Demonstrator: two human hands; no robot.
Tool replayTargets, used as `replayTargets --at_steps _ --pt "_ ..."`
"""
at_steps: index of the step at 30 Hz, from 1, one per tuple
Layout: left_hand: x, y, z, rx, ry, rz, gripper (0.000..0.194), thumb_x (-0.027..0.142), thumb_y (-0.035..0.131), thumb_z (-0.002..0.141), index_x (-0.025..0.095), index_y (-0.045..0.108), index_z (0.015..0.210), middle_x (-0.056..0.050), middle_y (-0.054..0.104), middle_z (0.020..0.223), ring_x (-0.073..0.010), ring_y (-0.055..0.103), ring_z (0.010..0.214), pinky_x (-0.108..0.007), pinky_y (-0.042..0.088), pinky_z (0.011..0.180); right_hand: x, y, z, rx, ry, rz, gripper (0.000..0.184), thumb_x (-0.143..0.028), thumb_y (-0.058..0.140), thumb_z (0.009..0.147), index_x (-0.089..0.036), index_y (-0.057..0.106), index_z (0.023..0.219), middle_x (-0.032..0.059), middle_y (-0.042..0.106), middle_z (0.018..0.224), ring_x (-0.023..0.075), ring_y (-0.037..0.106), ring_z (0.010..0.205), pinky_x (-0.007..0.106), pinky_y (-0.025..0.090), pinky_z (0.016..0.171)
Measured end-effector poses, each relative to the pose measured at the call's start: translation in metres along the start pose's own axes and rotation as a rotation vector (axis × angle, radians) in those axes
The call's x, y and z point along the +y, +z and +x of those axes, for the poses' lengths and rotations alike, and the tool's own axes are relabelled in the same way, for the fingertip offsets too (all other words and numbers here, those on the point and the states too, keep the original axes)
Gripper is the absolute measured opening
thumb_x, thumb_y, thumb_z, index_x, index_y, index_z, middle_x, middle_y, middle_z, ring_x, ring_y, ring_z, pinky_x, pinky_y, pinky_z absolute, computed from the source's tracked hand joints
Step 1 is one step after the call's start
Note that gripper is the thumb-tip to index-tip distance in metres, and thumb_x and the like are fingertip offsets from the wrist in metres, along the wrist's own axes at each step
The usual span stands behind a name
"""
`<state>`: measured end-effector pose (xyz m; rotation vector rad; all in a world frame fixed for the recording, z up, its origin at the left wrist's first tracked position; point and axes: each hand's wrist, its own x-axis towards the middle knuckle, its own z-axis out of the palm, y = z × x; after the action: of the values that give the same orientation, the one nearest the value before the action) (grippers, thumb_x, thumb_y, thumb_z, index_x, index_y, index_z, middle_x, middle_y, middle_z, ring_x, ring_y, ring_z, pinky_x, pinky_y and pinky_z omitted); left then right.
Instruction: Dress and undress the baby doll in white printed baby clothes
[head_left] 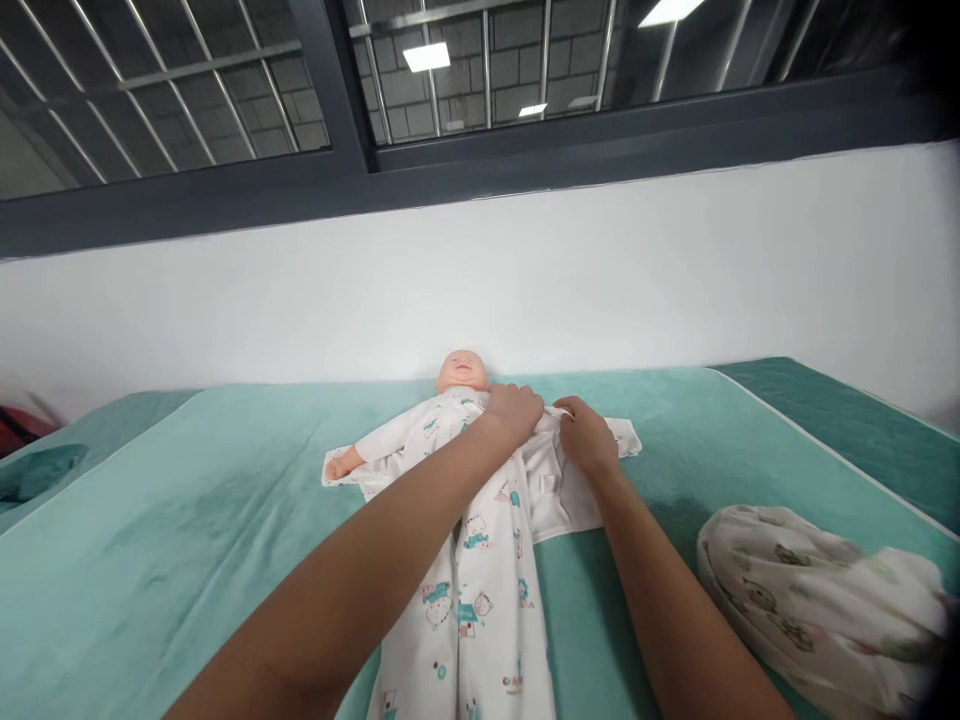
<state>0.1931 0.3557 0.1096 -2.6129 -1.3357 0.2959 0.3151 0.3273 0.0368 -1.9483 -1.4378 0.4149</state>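
Note:
A baby doll [462, 370] lies on its back, head toward the wall, dressed in white baby clothes. Long printed baby pants [476, 590] with small teal and pink figures stretch toward me over its body. Beneath it a white baby shirt [566, 505] is spread to both sides. My left hand [516, 412] is closed on white cloth at the doll's shoulder, its fingertips partly hidden. Close beside it, my right hand [589, 437] pinches the shirt's cloth near the sleeve on the right. The doll's right-side arm is hidden by cloth and my hands; its other hand [343, 464] shows at the left.
A teal padded mat [225, 520] lies under everything, against a white wall [300, 300]. A bunched white printed cloth [817, 600] rests at the lower right. Above the wall runs a dark window frame [465, 165] with metal bars behind it. Something red [22, 428] shows at the far left.

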Motion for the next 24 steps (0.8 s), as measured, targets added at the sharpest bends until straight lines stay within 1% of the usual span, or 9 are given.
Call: replayTargets --at_steps 2,5,9,11,13,17,20,24 --pt "-0.008 -0.008 -0.006 0.014 -0.003 0.015 0.033 0.010 0.051 0.085 0.015 0.060 0.116 -0.017 0.062 0.116 -0.0296 0.059 0.109 -0.042 0.046 0.085 0.003 -0.003 0.002 0.000 0.014 0.015 0.037 -0.019 0.038 0.086 -0.027 0.062 0.114 0.0056 0.070 0.108 0.0244 0.062 0.095 0.032 0.039 0.071" --pt "-0.021 -0.021 -0.016 0.034 -0.019 0.041 0.035 0.005 0.051 0.083 0.013 0.058 0.116 -0.017 0.060 0.116 -0.0292 0.058 0.108 -0.040 0.047 0.083 0.012 -0.006 0.004 0.011 0.006 0.064 0.038 -0.015 0.043 0.080 -0.025 0.063 0.111 0.0053 0.070 0.109 0.0238 0.062 0.094 0.031 0.040 0.071" --pt "-0.030 -0.034 -0.028 0.036 -0.051 0.069 0.038 0.002 0.053 0.080 0.012 0.057 0.116 -0.017 0.059 0.114 -0.0290 0.058 0.106 -0.038 0.047 0.081 0.026 -0.006 0.008 0.014 0.001 0.121 0.040 -0.008 0.044 0.071 -0.023 0.065 0.102 0.0048 0.071 0.099 0.0219 0.063 0.089 0.029 0.041 0.071" --pt "-0.032 -0.035 -0.032 0.034 -0.063 0.080 0.038 0.002 0.053 0.080 0.013 0.057 0.116 -0.016 0.059 0.115 -0.0283 0.058 0.105 -0.038 0.047 0.081 0.032 -0.005 0.010 0.010 0.000 0.150 0.040 -0.005 0.044 0.067 -0.023 0.066 0.097 0.0039 0.072 0.094 0.0211 0.063 0.086 0.028 0.041 0.070" --pt "-0.033 -0.035 -0.036 0.035 -0.076 0.088 0.039 0.002 0.053 0.079 0.014 0.056 0.117 -0.016 0.059 0.115 -0.0278 0.058 0.106 -0.037 0.048 0.081 0.036 -0.004 0.012 0.020 0.003 0.174 0.041 -0.004 0.045 0.065 -0.023 0.066 0.093 0.0036 0.072 0.094 0.0206 0.063 0.085 0.028 0.041 0.070" --pt "-0.035 -0.033 -0.040 0.030 -0.084 0.087 0.040 0.003 0.055 0.078 0.016 0.055 0.116 -0.014 0.060 0.113 -0.0259 0.059 0.103 -0.034 0.049 0.078 0.039 -0.002 0.016 0.045 0.000 0.226 0.039 -0.004 0.045 0.065 -0.022 0.067 0.092 0.0046 0.072 0.096 0.0205 0.063 0.087 0.028 0.043 0.074" --pt "-0.039 -0.035 -0.044 0.034 -0.074 0.066 0.033 0.006 0.052 0.081 0.015 0.056 0.113 -0.013 0.060 0.110 -0.0250 0.061 0.098 -0.034 0.049 0.074 0.040 -0.001 0.018 0.057 -0.011 0.288 0.035 -0.006 0.048 0.066 -0.021 0.067 0.092 0.0051 0.072 0.094 0.0204 0.063 0.085 0.029 0.043 0.074" --pt "-0.048 -0.036 -0.044 0.066 -0.083 0.032 0.026 0.013 0.051 0.086 0.013 0.055 0.112 -0.014 0.060 0.106 -0.0269 0.063 0.092 -0.036 0.048 0.069 0.040 0.000 0.021 0.068 -0.033 0.407 0.030 -0.007 0.050 0.064 -0.021 0.068 0.084 0.0045 0.073 0.089 0.0204 0.064 0.083 0.030 0.045 0.075"
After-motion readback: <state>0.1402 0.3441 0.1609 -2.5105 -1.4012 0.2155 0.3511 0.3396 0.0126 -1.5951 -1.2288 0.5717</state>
